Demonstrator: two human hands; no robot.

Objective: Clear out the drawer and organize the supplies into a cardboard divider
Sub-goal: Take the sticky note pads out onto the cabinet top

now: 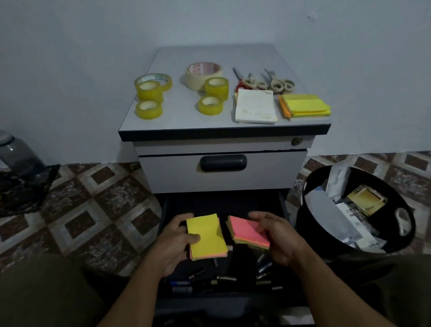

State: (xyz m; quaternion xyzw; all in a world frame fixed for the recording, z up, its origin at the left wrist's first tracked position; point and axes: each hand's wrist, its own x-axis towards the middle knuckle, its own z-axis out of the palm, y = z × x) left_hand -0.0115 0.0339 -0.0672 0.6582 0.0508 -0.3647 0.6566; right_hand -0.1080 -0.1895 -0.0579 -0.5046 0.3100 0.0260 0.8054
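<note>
Our left grip (173, 243) clasps a yellow note pad (207, 236) and our right grip (275, 237) a pink note pad (248, 233), the 2 held over the open drawer (210, 301), where pens and batteries (221, 278) lie toward its front edge. On the cabinet top (178, 119) sit tape rolls (153, 86), scissors (264, 82) and more pads (305, 104); the bin (312, 233) beside it holds scrap. No cardboard divider shows, so we judge emptying well along, sorting unstarted.

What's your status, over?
Hands: left hand grips yellow sticky pad, right hand grips pink pad. Open drawer holds small items. No divider in view.
</note>
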